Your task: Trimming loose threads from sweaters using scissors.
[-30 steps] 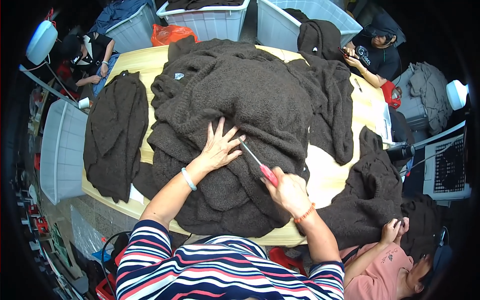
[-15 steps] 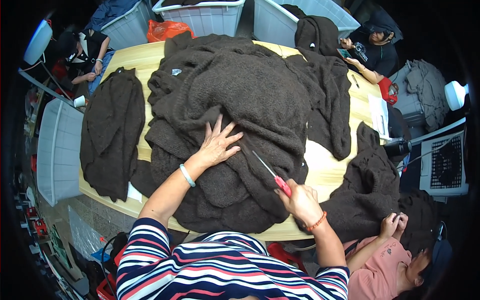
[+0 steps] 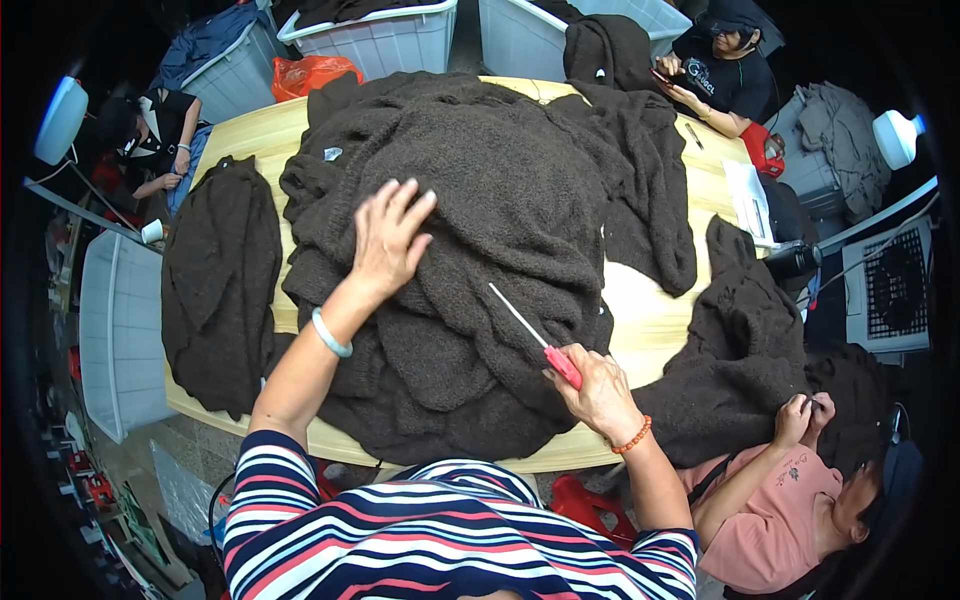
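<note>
A large heap of dark brown knitted garments [image 3: 480,170] covers the middle of the wooden table. My left hand [image 3: 390,243] is over the left part of the heap, fingers stretched out and holding nothing. Whether its palm touches the knit, I cannot tell. My right hand [image 3: 598,395] grips the red handle of a tool [image 3: 561,365] at the heap's lower right. Its long thin metal shaft points up and left across the knit; the exact kind of tip is too small to make out. A small clear plastic piece [image 3: 333,154] lies on the heap's upper left.
More dark knits [image 3: 222,285] lie at the left and by the lower right edge [image 3: 735,370], where a person in pink [image 3: 770,500] handles one. Two more people sit at the far corners. Pale tubs [image 3: 375,45] stand behind the wooden table [image 3: 640,330]; lamps [image 3: 895,138] flank it.
My left hand has moved up and left off the fold it was pressing, and the knit there lies smoother. My right hand still holds the tool in nearly the same place.
</note>
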### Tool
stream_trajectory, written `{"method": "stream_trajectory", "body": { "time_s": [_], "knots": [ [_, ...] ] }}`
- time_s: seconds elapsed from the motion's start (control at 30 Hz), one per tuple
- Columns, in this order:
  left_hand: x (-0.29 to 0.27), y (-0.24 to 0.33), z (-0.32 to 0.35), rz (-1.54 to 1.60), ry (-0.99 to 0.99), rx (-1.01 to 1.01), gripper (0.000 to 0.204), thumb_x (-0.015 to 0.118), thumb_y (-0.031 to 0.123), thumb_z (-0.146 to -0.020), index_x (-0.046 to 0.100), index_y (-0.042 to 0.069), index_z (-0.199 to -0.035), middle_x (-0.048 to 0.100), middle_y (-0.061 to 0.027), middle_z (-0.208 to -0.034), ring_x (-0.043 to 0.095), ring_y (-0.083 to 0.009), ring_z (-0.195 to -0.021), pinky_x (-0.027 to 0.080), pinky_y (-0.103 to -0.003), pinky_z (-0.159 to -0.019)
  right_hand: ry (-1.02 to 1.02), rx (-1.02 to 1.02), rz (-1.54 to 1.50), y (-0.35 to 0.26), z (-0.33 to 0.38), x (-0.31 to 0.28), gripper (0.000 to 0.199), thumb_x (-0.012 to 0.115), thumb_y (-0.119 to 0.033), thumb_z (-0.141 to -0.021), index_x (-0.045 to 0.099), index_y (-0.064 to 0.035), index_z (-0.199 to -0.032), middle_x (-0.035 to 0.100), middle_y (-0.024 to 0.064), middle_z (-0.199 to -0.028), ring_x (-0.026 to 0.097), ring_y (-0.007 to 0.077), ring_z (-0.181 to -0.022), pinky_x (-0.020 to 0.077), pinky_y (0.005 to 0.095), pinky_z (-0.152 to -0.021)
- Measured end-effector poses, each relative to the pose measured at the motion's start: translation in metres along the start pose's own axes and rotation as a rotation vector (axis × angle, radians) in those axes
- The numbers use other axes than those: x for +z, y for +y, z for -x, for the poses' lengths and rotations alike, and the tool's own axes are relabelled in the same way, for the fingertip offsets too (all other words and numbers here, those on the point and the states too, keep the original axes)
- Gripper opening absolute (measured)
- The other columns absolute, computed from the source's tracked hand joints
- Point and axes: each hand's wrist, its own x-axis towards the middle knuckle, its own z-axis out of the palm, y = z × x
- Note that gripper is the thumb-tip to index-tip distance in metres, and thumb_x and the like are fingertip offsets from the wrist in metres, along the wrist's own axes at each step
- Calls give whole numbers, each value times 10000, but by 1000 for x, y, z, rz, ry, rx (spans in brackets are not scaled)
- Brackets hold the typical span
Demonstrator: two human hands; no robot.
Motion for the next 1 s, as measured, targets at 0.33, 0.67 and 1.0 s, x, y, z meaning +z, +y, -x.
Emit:
{"method": "stream_trajectory", "body": {
  "time_s": [0.33, 0.67, 1.0],
  "knots": [
    [-9, -27, -3, 267, -278, -72, 420, 799, 125, -735, 576, 40, -1080, 606, -121, -944, 612, -318, -900, 508, -399, -780, -11, 7, 12, -23, -12, 7, 222, 688, -251, -882, 592, -70, -970, 656, 169, -756, 662, 346, -773, 497, 459, -737],
    [8, -34, 26, 1003, -591, -570, 118, 690, 138, -915, 683, 32, -864, 593, 87, -759, 502, 1, -694, 389, -185, -613, -97, 1, -18, -70, -10, 4, 234, 684, -286, -883, 607, -74, -944, 635, 177, -627, 670, 371, -631, 531, 477, -583],
    [-11, -42, 35, 957, -689, -410, 326, 751, 236, -865, 644, 20, -1084, 605, 12, -842, 535, -86, -768, 464, -250, -725, -81, -44, -22, -64, -4, 18, 207, 669, -244, -873, 579, -76, -956, 645, 153, -722, 665, 344, -740, 530, 461, -647]
  ]
}}
